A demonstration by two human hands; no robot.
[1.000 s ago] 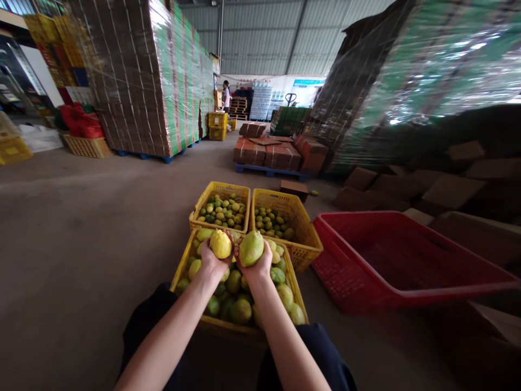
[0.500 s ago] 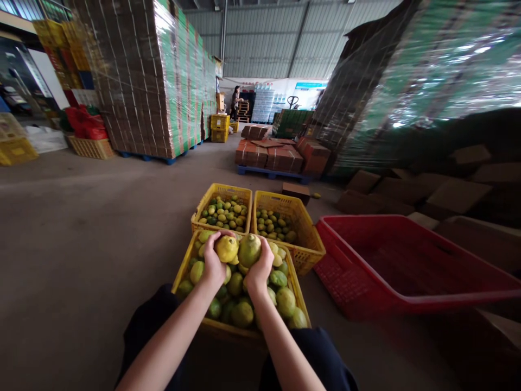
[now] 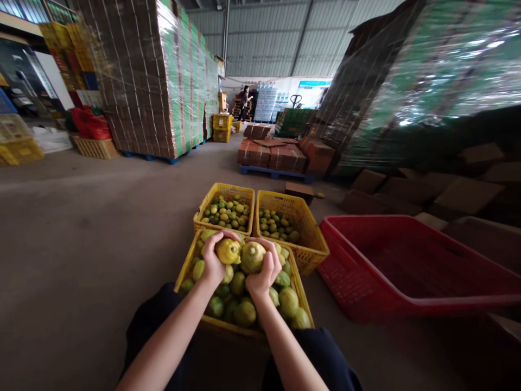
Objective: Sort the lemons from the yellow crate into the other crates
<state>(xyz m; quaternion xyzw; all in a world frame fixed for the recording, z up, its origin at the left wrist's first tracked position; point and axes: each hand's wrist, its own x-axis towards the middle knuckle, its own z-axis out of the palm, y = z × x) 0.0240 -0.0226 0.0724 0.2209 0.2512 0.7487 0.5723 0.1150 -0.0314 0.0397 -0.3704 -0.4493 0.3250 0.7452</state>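
My left hand (image 3: pixel 214 263) is closed around a yellow lemon (image 3: pixel 228 251), its tip turned towards me. Close beside it, my right hand (image 3: pixel 264 271) grips a larger, greenish-yellow lemon (image 3: pixel 253 257) with the fingers curled over its far side. Both fruits are held above the near yellow crate (image 3: pixel 304 293), which is full of green and yellow lemons (image 3: pixel 245 314). The forearms hide part of this crate's near side.
Behind stand two more yellow crates, the left one (image 3: pixel 196 216) and the right one (image 3: pixel 319 250), both holding smaller lemons. A red tub (image 3: pixel 358 282) is at the right. Farther off are a pallet of flat cartons (image 3: pixel 271 157), wrapped stacks (image 3: pixel 134 81) and a person (image 3: pixel 245 102).
My right hand has turned its lemon so the end faces me, and its fingers have shifted over the top. The left hand holds nearly the same pose. The distant person has moved right.
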